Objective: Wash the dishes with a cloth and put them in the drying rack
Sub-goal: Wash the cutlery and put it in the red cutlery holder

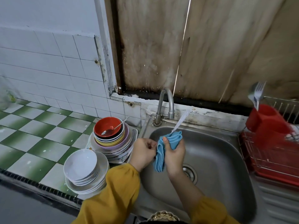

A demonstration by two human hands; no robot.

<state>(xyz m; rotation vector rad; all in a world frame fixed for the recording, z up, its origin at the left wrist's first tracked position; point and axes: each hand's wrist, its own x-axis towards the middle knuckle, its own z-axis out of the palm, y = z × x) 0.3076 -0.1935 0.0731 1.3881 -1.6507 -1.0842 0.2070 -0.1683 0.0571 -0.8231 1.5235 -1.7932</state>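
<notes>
The right hand (174, 155) grips the folded blue cloth (175, 139) round its middle, thumb across; the left hand (144, 151), fingers curled, lies against its edge, pinching or not I cannot tell. Soft, light and probably limp when wet, it is best held mid-fold. Its long axis runs from above the right hand, under the tap stream (180, 120), to below it over the sink (218, 159). Stacked dishes (111, 139) stand left of the hands.
</notes>
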